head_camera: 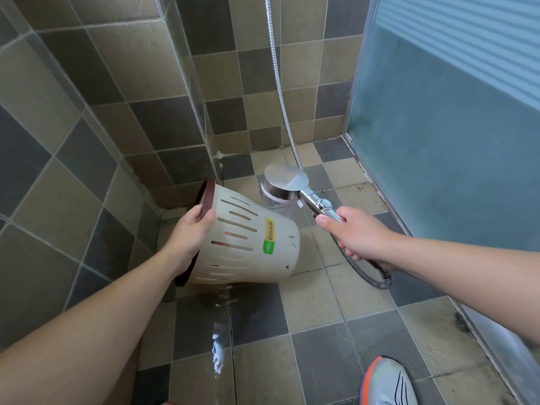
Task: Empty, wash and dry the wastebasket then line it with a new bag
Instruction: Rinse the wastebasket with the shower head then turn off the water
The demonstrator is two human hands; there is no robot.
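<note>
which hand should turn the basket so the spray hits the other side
Left. The left hand already grips the wastebasket by its dark rim, tilted on its side, so it can probably rotate it. The right hand holds the shower head, spraying the basket's base end.

left arm: bare, reaching from 7 o'clock toward centre
left hand: fingers curled over a rim, thumb on top, firm grip
right arm: bare, entering from 3 o'clock
right hand: wrapped round a handle, thumb extended toward 10 o'clock
</note>
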